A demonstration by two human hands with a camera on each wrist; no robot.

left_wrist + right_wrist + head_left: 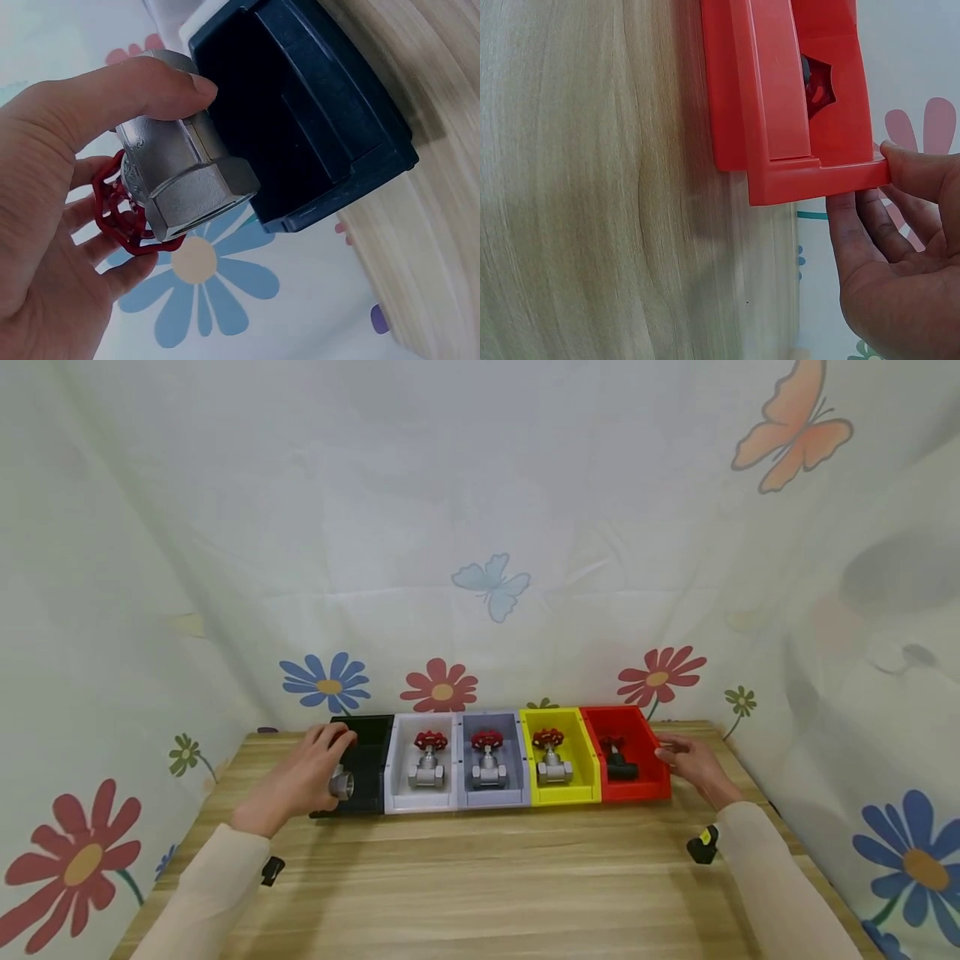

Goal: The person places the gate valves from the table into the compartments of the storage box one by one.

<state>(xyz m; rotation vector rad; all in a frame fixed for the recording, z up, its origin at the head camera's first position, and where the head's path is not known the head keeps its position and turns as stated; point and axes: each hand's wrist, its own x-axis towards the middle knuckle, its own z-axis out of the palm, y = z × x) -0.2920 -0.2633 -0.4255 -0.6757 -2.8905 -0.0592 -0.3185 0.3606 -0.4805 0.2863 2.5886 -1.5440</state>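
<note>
My left hand point(296, 781) grips a metal gate valve point(184, 176) with a red handwheel point(120, 210), thumb across its body. The valve is at the left side of the black bin point(352, 97), whose inside looks dark with nothing visible in it. At the row's other end, my right hand point(697, 764) pinches the right wall of the red bin point(780, 90), the thumb at its rim and fingers on the outer side. Inside that red bin lies a dark valve point(621, 768) with a red handwheel, mostly hidden in the right wrist view.
Between them stand a white bin point(401, 797), a grey-lilac bin point(468, 797) and a yellow bin point(592, 785), each holding a silver valve with a red handwheel. The bins join in one row on the wooden table point(495, 885). A flower-printed curtain point(375, 610) hangs close behind.
</note>
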